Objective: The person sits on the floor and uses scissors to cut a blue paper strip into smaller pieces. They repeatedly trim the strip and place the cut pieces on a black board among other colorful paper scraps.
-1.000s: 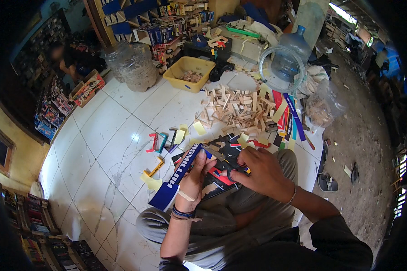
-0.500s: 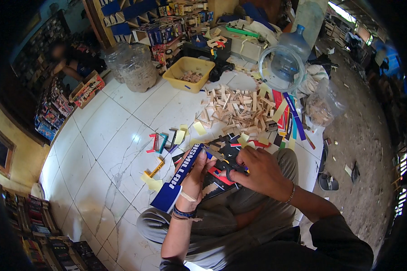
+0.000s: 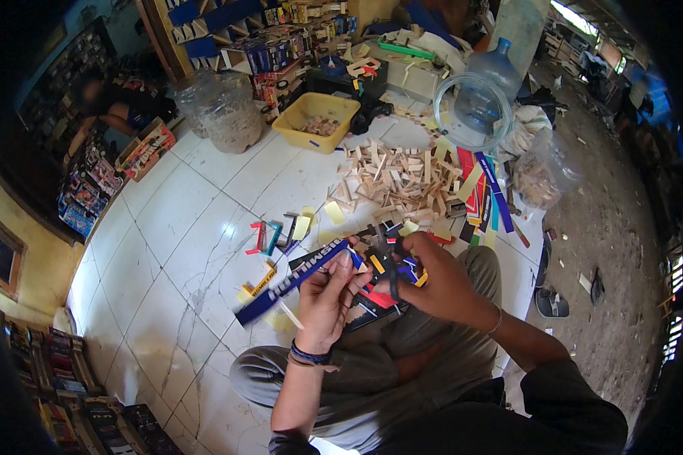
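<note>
My left hand [image 3: 325, 303] pinches a long blue sticker strip [image 3: 290, 279] with white lettering near its upper right end. The strip slants down to the left, its lower end free, and a narrow pale strip hangs beside it. Around a pair of dark-handled scissors [image 3: 389, 274], my right hand [image 3: 436, 282] is closed just right of the strip's end; motion blurs the blades. Beneath both hands lies a dark printed sheet [image 3: 357, 317] with red and blue scraps. Small covered pieces, one yellow [image 3: 264, 279] and one red [image 3: 256, 236], sit on the tiles to the left.
Beyond my hands is a heap of small wooden pieces [image 3: 402, 178], with coloured strips [image 3: 495, 193] at its right. Farther back stand a yellow basin [image 3: 288, 121], a cloudy plastic container [image 3: 231, 125] and a blue water jug [image 3: 501, 68]. Another person [image 3: 118, 106] sits far left.
The blue strip has swung, its free end moving left and up. The scissors have shifted and turned upward beside the strip's upper end. The far-left person has leaned over.
</note>
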Demonstrator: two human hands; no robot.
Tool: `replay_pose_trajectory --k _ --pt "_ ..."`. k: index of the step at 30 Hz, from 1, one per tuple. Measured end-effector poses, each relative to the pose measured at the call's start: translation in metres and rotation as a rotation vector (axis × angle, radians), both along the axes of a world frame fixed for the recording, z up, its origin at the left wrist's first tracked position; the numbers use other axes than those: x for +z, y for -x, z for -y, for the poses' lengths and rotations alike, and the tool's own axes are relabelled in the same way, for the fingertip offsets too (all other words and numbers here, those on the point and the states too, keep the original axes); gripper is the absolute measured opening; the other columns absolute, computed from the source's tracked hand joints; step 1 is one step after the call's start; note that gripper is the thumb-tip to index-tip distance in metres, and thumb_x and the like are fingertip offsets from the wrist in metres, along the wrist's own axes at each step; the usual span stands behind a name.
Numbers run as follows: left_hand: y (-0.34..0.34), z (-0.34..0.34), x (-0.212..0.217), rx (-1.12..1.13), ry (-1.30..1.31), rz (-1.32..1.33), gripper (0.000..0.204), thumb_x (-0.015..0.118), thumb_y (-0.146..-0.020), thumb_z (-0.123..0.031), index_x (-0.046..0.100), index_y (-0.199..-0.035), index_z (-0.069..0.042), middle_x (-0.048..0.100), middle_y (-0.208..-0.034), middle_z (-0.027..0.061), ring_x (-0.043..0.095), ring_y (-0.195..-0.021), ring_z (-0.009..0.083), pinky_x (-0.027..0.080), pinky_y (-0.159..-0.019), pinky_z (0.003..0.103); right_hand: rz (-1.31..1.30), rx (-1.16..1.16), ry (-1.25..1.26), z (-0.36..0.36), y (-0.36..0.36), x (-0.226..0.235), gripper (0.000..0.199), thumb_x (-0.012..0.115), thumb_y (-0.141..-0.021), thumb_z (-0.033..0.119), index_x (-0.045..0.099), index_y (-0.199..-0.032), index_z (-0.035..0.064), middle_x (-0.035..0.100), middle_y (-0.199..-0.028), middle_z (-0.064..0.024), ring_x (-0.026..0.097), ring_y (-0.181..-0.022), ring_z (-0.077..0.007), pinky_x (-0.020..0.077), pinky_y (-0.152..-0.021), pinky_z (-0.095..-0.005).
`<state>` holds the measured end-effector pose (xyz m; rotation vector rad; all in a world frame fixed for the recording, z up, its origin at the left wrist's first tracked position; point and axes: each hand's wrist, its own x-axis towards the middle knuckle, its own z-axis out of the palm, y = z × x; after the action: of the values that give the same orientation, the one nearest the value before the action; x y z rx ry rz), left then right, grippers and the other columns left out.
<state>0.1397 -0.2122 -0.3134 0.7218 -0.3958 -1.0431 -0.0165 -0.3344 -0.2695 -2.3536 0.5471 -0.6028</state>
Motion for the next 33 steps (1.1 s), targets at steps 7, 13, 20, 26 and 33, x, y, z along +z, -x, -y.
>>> replay_pose_trajectory --k 7,13,20,26,33 --pt "-0.002 -0.002 -0.005 -0.254 0.196 -0.155 0.032 0.054 -0.102 -0.012 0.057 -0.134 -0.005 0.064 -0.114 0.0052 0.063 -0.098 0.0102 0.055 -0.090 0.029 0.418 0.063 -0.875 0.011 -0.014 0.016 0.048 0.068 -0.090 0.000 0.035 -0.125 0.0064 0.067 -0.111 -0.0159 0.065 -0.106 -0.0173 0.0513 -0.092 -0.0294" --pt "0.002 -0.002 -0.003 -0.162 0.068 -0.059 0.034 0.054 -0.102 -0.011 0.055 -0.136 -0.005 0.065 -0.113 0.0042 0.063 -0.097 0.0101 0.056 -0.086 0.029 0.354 0.006 -0.868 -0.005 -0.024 0.016 0.043 0.063 -0.092 0.002 0.035 -0.124 0.0003 0.068 -0.111 -0.0175 0.064 -0.109 -0.0186 0.0516 -0.093 -0.0294" --pt "0.006 -0.002 0.000 -0.094 0.047 0.074 0.035 0.054 -0.102 -0.012 0.054 -0.136 -0.002 0.067 -0.110 0.0048 0.064 -0.096 0.0115 0.056 -0.084 0.027 0.395 0.028 -1.023 -0.005 -0.025 0.014 0.043 0.066 -0.091 0.000 0.043 -0.127 0.0032 0.069 -0.114 -0.0152 0.065 -0.107 -0.0178 0.0517 -0.093 -0.0320" --pt "0.005 -0.002 -0.002 -0.078 0.068 0.109 0.030 0.057 -0.100 -0.006 0.060 -0.129 -0.004 0.061 -0.134 0.0076 0.065 -0.100 0.0103 0.059 -0.081 0.028 0.347 0.020 -0.991 -0.005 -0.023 0.018 0.046 0.068 -0.090 -0.001 0.043 -0.128 0.0035 0.069 -0.113 -0.0154 0.065 -0.106 -0.0179 0.0509 -0.092 -0.0316" --pt "0.010 0.000 -0.002 -0.025 0.061 0.168 0.030 0.057 -0.100 -0.006 0.060 -0.130 -0.003 0.062 -0.130 0.0109 0.065 -0.104 0.0153 0.059 -0.082 0.030 0.291 -0.026 -0.854 -0.004 -0.020 0.019 0.053 0.071 -0.086 -0.002 0.038 -0.126 0.0036 0.070 -0.108 -0.0141 0.065 -0.105 -0.0173 0.0503 -0.093 -0.0313"
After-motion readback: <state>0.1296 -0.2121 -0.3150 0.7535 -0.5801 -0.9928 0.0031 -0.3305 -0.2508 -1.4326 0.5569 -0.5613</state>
